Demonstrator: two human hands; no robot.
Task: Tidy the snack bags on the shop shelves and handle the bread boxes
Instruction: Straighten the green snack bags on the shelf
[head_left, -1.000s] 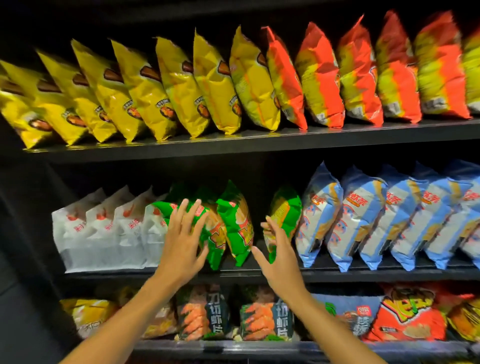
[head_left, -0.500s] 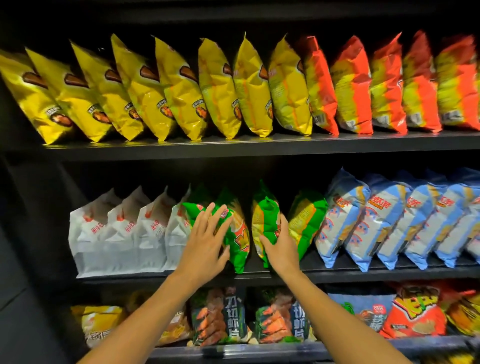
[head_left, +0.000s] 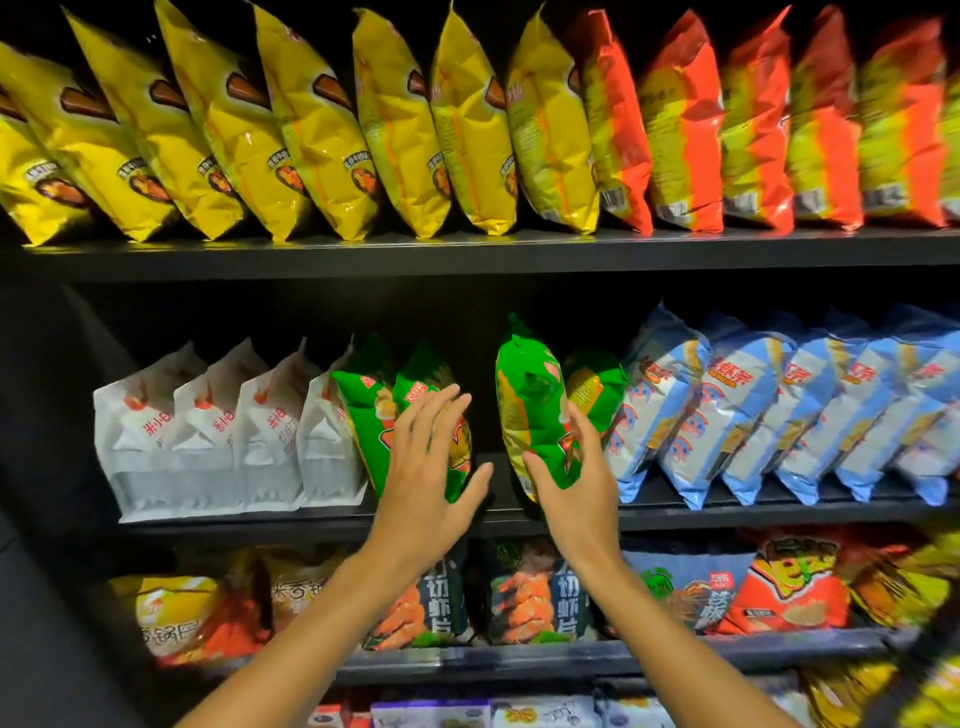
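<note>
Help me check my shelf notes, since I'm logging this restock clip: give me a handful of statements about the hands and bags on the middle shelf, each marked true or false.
1. The right hand grips a green bag. True.
2. The left hand pinches a white bag. False: its straight fingers rest against the green bags left of the gap; the white bags lie further left.
3. Blue bags stand right of the green ones. True.
4. The top shelf holds only yellow bags. False: orange-red bags fill its right part beside the yellow bags.
</note>
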